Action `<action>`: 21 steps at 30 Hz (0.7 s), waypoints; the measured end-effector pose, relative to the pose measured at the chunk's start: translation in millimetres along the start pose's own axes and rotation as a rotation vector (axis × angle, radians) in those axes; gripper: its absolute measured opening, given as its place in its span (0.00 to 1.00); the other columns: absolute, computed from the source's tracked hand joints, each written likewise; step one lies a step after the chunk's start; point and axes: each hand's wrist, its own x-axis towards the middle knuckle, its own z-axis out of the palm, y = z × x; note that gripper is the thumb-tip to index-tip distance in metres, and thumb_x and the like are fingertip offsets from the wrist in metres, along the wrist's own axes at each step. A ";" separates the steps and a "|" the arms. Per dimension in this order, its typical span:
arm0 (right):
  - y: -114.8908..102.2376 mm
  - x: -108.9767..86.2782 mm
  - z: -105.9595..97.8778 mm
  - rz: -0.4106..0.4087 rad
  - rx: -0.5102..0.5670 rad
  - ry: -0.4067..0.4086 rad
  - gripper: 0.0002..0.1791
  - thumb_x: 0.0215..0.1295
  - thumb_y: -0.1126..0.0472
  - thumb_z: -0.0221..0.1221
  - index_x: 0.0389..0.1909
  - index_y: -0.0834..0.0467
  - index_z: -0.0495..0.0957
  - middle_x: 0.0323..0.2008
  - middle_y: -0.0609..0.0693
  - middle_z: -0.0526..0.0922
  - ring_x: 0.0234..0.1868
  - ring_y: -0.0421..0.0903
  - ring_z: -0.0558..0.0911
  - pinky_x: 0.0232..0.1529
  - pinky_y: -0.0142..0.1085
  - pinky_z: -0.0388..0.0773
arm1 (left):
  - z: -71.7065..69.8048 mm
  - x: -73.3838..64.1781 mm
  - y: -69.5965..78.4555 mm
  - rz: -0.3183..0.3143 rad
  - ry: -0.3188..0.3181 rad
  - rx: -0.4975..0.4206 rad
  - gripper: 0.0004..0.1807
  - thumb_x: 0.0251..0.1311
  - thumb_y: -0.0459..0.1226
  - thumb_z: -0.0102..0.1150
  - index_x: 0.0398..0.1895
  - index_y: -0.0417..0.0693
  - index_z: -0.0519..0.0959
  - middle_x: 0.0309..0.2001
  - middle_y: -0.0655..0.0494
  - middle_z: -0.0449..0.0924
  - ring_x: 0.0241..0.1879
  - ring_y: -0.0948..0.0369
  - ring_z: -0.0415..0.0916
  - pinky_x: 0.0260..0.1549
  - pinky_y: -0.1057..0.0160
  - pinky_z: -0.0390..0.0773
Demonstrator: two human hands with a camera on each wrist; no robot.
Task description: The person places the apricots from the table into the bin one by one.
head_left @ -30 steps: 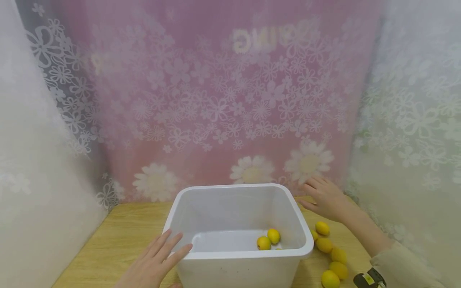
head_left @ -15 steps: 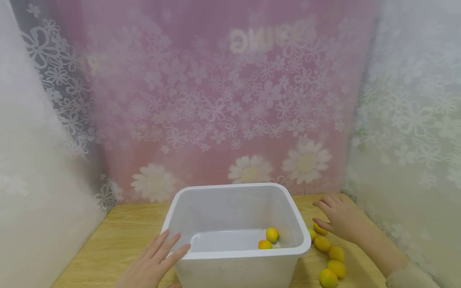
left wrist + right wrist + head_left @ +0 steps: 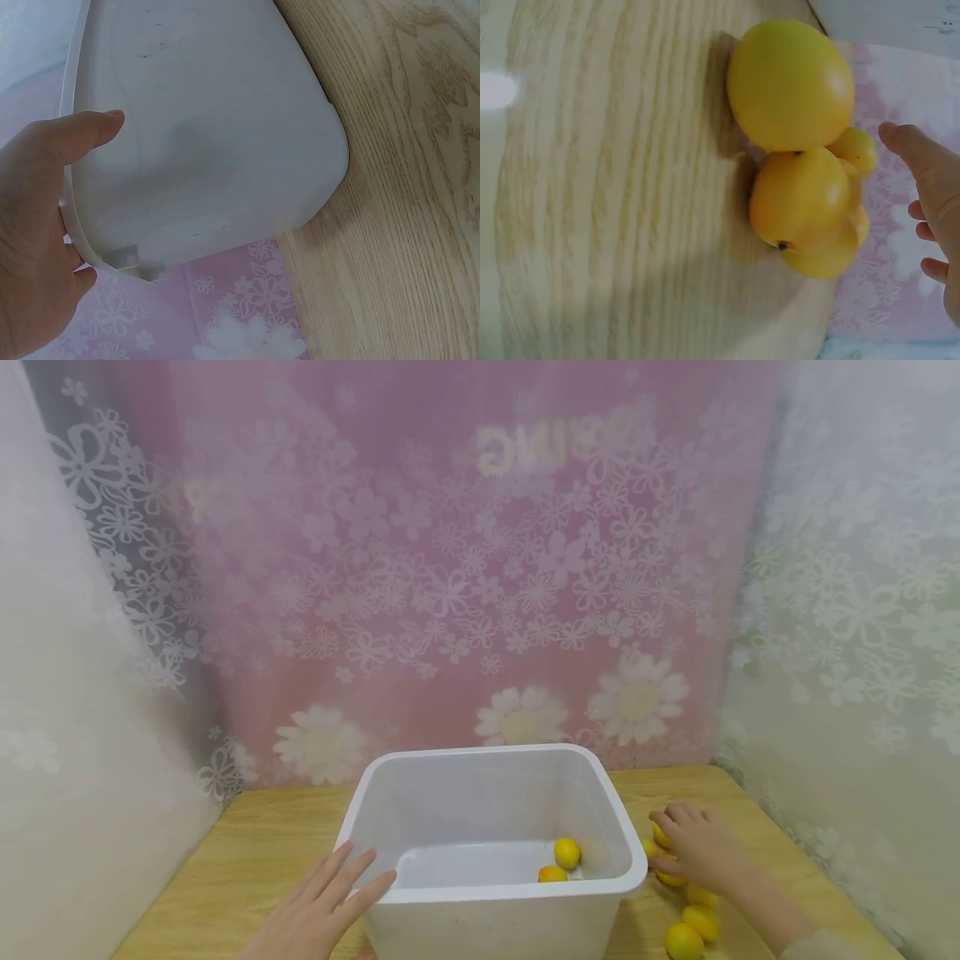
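Note:
A white plastic bin (image 3: 487,893) stands on the wooden table. At its front left corner my left hand (image 3: 318,902) holds the rim, with spread fingers over the edge. The left wrist view has the thumb (image 3: 94,135) against the bin's outer wall. Two yellow lemons, one at the back (image 3: 567,853) and one nearer (image 3: 552,874), show inside the bin. To the right of it, several more lemons (image 3: 684,941) lie in a row. Over the far end of this row is my right hand (image 3: 708,856), fingers bent loosely, partly covering lemons. In the right wrist view, space separates its thumb from the nearest lemon (image 3: 791,86).
Wooden tabletop (image 3: 247,860) extends on both sides of the bin. A pink flowered curtain (image 3: 450,610) hangs behind the table. Pale flowered sheets, one on the left (image 3: 90,760) and one on the right (image 3: 855,710), close in the sides.
My right hand has come down and nearer from beside the bin's far right corner to the row of lemons. The front lemon in the bin has shifted slightly. My left hand stays at the rim.

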 end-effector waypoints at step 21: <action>-16.0 2.0 29.6 0.068 0.025 -0.034 0.28 0.42 0.41 0.67 0.39 0.55 0.75 0.29 0.47 0.66 0.37 0.52 0.71 0.34 0.49 0.71 | -1.8 -0.2 1.2 -0.026 -0.025 -0.002 0.44 0.48 0.59 0.61 0.70 0.60 0.59 0.63 0.51 0.65 0.59 0.46 0.63 0.65 0.70 0.31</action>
